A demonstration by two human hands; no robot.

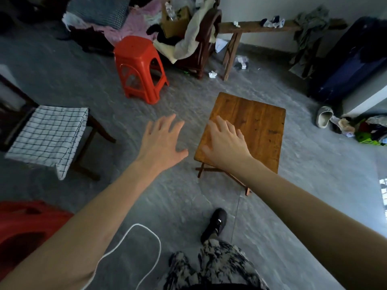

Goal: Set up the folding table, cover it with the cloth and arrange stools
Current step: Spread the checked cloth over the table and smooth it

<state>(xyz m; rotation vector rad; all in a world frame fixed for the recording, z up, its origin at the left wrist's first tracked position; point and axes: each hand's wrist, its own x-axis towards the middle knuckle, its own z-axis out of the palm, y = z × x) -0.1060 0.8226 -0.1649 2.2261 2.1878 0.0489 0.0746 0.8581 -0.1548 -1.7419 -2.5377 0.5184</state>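
Folding table is standing unfolded on the grey floor, right of centre; its top is warm brown wood, planked, bare, with dark specks, and crossed wooden legs are showing under the near edge. Going left to right: a red plastic shape, blurred, is sitting at the lower left corner, likely a second stool, though I cannot tell for sure. Checked cloth, white with dark grid lines, is lying folded on a dark wooden chair at the left, one edge hanging off the near side. One clearly visible red stool is standing upright on the floor behind, well apart from the table. Left hand is reaching forward over bare floor, fingers spread, palm down, released and gripping nothing, just beside the table's near left corner but not touching it. Right hand is lying palm down with fingers spread over the table's near left part, not clenched; whether it is pressing on the wood or hovering just above it I cannot tell. Both forearms are extending bare from the bottom corners. A white cord is looping below, and one black shoe is showing under patterned trousers. Behind, a long wooden bench is running along the wall, with clothing piled around.
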